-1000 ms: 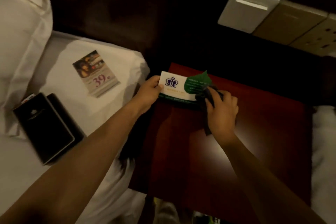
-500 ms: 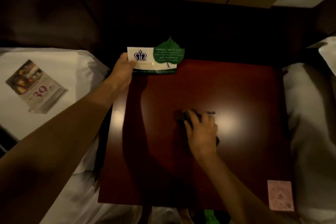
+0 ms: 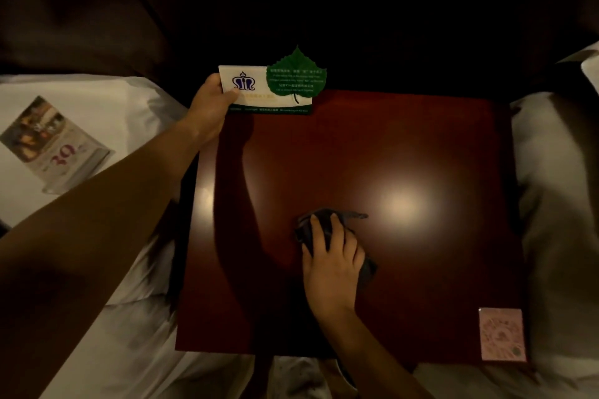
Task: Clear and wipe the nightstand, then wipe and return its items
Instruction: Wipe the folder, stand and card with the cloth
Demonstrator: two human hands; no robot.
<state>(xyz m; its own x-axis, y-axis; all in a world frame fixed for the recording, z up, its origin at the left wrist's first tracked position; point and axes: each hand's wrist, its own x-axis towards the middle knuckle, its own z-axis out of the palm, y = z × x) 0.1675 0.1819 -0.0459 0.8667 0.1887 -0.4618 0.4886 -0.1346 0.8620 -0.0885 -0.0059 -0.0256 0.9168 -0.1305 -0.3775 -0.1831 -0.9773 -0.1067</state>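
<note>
The left hand (image 3: 210, 104) holds a white card (image 3: 259, 91) with a green leaf (image 3: 296, 74) at the far left corner of the red table (image 3: 421, 146). The right hand (image 3: 334, 262) presses a dark cloth (image 3: 327, 220) on the table top.

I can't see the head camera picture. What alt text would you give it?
Seen from above, a right hand presses a dark cloth onto a glossy red-brown nightstand, while the left hand holds a white card with a green leaf tag at its back left corner. White bedding flanks both sides.
</note>
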